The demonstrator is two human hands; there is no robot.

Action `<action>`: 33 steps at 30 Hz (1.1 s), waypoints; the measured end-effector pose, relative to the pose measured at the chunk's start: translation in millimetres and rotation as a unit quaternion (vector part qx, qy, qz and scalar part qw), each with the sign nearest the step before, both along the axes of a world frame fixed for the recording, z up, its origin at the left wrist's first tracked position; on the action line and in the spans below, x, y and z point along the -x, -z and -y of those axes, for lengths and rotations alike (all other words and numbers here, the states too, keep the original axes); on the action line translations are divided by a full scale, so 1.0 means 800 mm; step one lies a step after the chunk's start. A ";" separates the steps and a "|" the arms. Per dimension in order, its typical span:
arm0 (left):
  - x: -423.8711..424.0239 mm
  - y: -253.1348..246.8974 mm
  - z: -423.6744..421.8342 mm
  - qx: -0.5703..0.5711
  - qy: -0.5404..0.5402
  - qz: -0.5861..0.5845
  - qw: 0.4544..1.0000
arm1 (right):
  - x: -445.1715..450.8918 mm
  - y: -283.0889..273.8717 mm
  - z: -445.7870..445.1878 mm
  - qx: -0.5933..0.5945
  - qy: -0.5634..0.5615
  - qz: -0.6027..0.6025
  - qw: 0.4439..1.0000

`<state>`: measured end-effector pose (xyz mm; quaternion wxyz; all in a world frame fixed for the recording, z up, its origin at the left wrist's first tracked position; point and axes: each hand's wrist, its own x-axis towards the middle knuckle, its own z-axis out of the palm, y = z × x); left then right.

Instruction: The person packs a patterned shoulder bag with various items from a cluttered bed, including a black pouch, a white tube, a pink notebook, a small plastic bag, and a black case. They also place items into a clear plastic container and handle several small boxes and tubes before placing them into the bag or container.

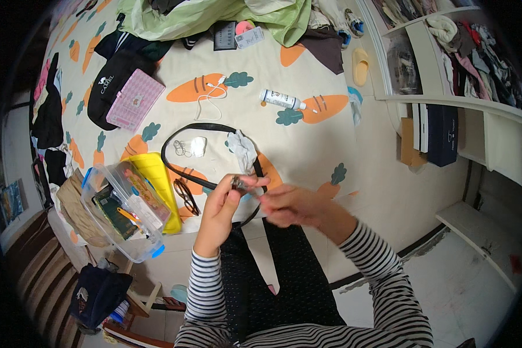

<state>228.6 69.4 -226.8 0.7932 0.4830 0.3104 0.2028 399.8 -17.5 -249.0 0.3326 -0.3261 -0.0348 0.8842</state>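
Observation:
My left hand (219,213) holds a small metal object, possibly a belt buckle (238,183), between thumb and fingers; a black belt or strap (215,126) loops over the carrot-print bedsheet beyond it. Blurred and close on the right, my right hand (293,206) has its fingers pinched near that metal piece; whether it grips something thin cannot be told. A crumpled white tissue (242,150) lies across the strap just above the hands. Inside the loop are a white wad (198,146) and a thin tangled cord (182,148). Dark-framed glasses (186,196) rest left of my left hand.
On the left, a clear plastic box (144,252) holding assorted items overlaps a yellow lid (172,217). Farther off lie a white bottle (282,100), a white cable (220,96), a pink case (135,100) and a black bag (96,104). Open shelves (461,101) with clothes stand at right.

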 end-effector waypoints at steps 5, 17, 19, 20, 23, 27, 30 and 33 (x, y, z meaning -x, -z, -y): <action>0.047 0.031 0.038 0.114 -0.132 -0.024 0.984 | 0.040 0.041 0.009 -0.294 -0.221 0.428 0.826; 0.162 0.036 0.051 0.009 -0.117 -0.337 0.934 | -0.075 0.234 -0.130 -0.175 -0.090 0.823 0.533; 0.212 0.023 0.041 -0.250 -0.237 -0.453 0.822 | -0.004 0.206 -0.133 -0.144 0.044 0.711 0.687; 0.237 0.007 0.029 -0.204 -0.235 -0.505 0.805 | 0.039 0.176 -0.129 -0.100 0.093 0.596 0.791; 0.307 -0.004 0.000 -0.200 -0.231 -0.552 0.776 | 0.153 0.065 -0.122 0.003 0.089 0.355 0.931; 0.364 0.011 -0.038 -0.213 -0.288 -0.548 0.756 | 0.270 0.015 -0.125 -0.008 -0.012 0.296 0.955; 0.387 0.015 -0.059 -0.235 -0.318 -0.538 0.745 | 0.330 -0.012 -0.134 -0.043 -0.043 0.310 0.949; 0.425 0.025 -0.023 -0.259 -0.271 -0.507 0.776 | 0.356 -0.010 -0.136 -0.100 -0.085 0.339 0.931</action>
